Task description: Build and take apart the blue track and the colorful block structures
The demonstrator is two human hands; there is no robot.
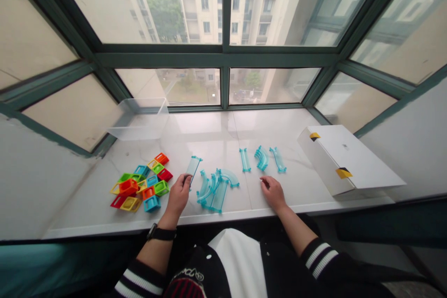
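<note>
My left hand (pixel 180 191) is closed on the lower end of a straight, clear blue plastic track piece (pixel 194 165), which tilts upward. To its right lies a pile of similar blue track pieces (pixel 218 190), some curved and some straight. My right hand (pixel 273 192) rests near the sill's front edge, fingers curled and bunched; whether anything is in them I cannot make out. Beyond it stand three separate pieces in a row: a straight track (pixel 245 160), a curved track (pixel 261 158) and another narrow track (pixel 278 160).
Left of my left hand sits a heap of colourful plastic blocks (pixel 148 187). A clear plastic bin (pixel 139 121) stands behind it, by the window. At the right is a white box (pixel 349 158) with yellow-and-black tabs. The white sill's front edge (pixel 223 219) runs before my body.
</note>
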